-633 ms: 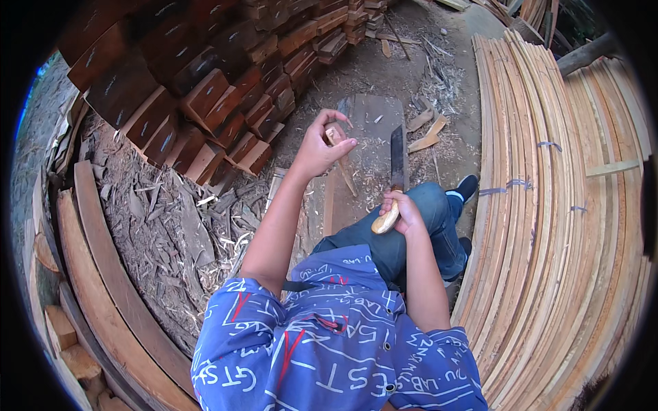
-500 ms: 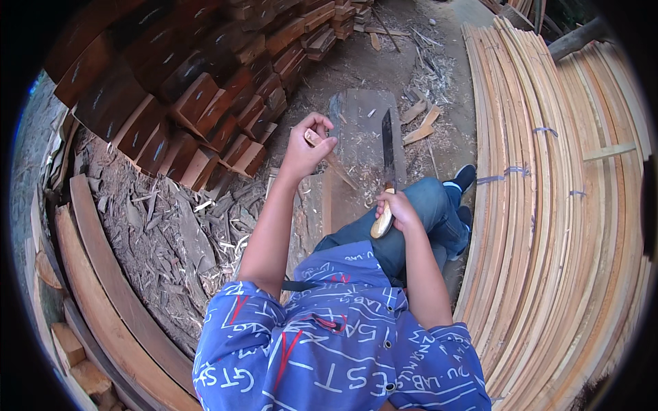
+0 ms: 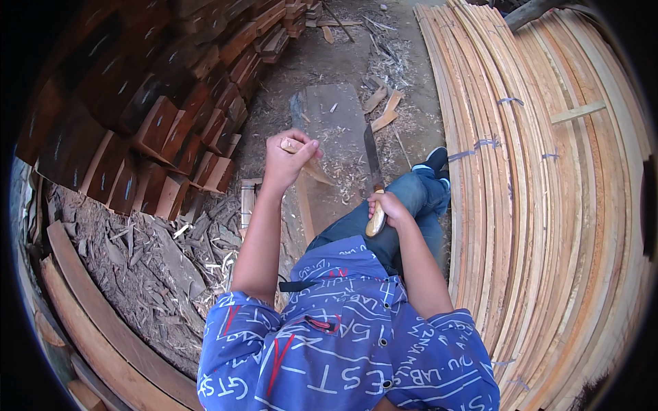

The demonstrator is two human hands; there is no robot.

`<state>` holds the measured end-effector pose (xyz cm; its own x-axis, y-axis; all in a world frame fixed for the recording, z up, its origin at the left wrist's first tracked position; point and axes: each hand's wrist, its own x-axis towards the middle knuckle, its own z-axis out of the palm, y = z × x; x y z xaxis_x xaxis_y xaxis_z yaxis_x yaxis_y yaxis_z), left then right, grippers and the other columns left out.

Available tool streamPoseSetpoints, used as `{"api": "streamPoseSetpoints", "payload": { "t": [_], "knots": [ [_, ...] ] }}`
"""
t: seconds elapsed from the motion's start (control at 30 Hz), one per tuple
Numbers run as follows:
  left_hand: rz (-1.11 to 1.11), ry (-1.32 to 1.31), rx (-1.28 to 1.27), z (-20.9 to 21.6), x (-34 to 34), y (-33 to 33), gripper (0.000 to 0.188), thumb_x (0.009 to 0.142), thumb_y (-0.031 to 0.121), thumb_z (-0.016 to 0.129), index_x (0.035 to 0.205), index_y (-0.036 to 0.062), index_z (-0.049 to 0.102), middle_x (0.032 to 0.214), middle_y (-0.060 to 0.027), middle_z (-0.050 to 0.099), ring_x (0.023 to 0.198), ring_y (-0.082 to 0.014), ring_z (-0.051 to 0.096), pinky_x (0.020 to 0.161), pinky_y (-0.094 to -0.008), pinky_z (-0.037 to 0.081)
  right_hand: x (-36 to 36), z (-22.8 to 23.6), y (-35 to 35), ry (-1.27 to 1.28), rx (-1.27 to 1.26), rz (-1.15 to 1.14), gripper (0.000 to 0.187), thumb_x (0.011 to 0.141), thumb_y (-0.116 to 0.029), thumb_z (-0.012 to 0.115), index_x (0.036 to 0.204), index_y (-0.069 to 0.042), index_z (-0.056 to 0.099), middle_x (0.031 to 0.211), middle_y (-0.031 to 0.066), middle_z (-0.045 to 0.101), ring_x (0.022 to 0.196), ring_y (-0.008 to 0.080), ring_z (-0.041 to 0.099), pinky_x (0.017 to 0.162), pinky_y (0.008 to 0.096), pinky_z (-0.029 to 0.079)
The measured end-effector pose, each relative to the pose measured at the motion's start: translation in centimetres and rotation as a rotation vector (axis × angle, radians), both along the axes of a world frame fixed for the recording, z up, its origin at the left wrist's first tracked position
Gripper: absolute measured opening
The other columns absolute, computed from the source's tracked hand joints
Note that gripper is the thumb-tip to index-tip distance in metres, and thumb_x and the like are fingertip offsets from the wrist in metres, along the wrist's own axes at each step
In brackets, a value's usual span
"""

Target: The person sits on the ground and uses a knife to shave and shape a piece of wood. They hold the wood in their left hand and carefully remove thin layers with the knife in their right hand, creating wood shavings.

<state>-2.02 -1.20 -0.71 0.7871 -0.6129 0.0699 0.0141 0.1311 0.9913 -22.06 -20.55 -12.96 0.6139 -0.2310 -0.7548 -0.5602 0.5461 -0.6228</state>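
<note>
My left hand [image 3: 284, 164] is closed around a short, pale piece of wood [image 3: 317, 172]. One end pokes out by my thumb, and the tapered end slants down over a flat wooden board [image 3: 332, 116]. In my right hand [image 3: 392, 207] is a machete [image 3: 372, 156], gripped by its light wooden handle near my bent knee. Its long dark blade points away from me, tip up beside the board's right edge. Blade and wood piece are apart.
Stacked reddish-brown timber blocks [image 3: 147, 130] rise at the left. Bundled long pale strips [image 3: 507, 226] run along the right. Bark scraps and shavings [image 3: 130, 253] litter the ground; loose offcuts [image 3: 389, 111] lie beyond the blade. Curved planks [image 3: 110, 308] edge the lower left.
The whole view has shifted, so most surroundings sit farther left. My left fingers have curled in around the wood piece, which has turned slightly. The machete stays in my right hand.
</note>
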Motion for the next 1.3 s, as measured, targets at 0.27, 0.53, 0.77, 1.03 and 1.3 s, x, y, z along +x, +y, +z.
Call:
{"api": "streamPoseSetpoints", "payload": {
  "t": [0.27,0.53,0.77,1.03,1.3],
  "knots": [
    [-0.062,-0.011,-0.001,0.0,-1.3,-1.4,0.014,0.078,0.011,0.07,0.071,0.0016,0.062,0.066,-0.0037,0.065,0.062,-0.0091,0.061,0.058,-0.0232,0.048,-0.8,0.0,-0.4,-0.005,0.083,-0.084,0.009,0.081,-0.006,0.056,0.074,-0.003,0.051,0.065,0.0062,0.05,0.056,0.0197,0.054,0.057,0.0373,0.051],
    [-0.042,-0.032,0.027,-0.2,-1.1,-1.4,0.014,0.078,0.012,0.07,0.072,0.0014,0.062,0.067,-0.0043,0.066,0.062,-0.0086,0.062,0.057,-0.0226,0.047,-0.7,-0.4,-0.6,-0.006,0.18,-0.031,0.011,0.08,-0.006,0.057,0.073,-0.004,0.049,0.063,0.0049,0.049,0.055,0.0183,0.054,0.055,0.0374,0.05],
    [-0.029,-0.011,-0.016,-0.7,0.5,-0.2,0.015,0.079,0.01,0.069,0.072,0.0,0.06,0.068,-0.008,0.066,0.064,-0.0134,0.065,0.061,-0.0252,0.051,0.0,-0.8,0.5,0.062,0.058,0.032,0.009,0.08,-0.004,0.056,0.076,0.001,0.051,0.064,0.0079,0.051,0.052,0.0204,0.055,0.049,0.0368,0.051],
    [-0.066,-0.005,-0.135,-1.7,1.3,0.1,0.026,0.079,0.019,0.072,0.07,-0.0004,0.057,0.066,-0.0115,0.063,0.065,-0.0189,0.064,0.069,-0.0329,0.054,0.5,-1.3,0.0,0.101,0.129,0.004,0.009,0.081,-0.003,0.056,0.076,-0.002,0.049,0.064,0.0066,0.051,0.052,0.0177,0.054,0.051,0.0358,0.051],
    [-0.06,0.02,-0.168,-1.8,2.0,0.5,0.029,0.08,0.021,0.072,0.07,-0.001,0.056,0.066,-0.0126,0.062,0.064,-0.0199,0.063,0.067,-0.0339,0.054,1.8,-1.4,0.4,0.1,0.118,0.073,0.01,0.081,-0.004,0.058,0.077,-0.001,0.049,0.064,0.0067,0.051,0.052,0.0189,0.054,0.05,0.0356,0.051]
  ]
}}
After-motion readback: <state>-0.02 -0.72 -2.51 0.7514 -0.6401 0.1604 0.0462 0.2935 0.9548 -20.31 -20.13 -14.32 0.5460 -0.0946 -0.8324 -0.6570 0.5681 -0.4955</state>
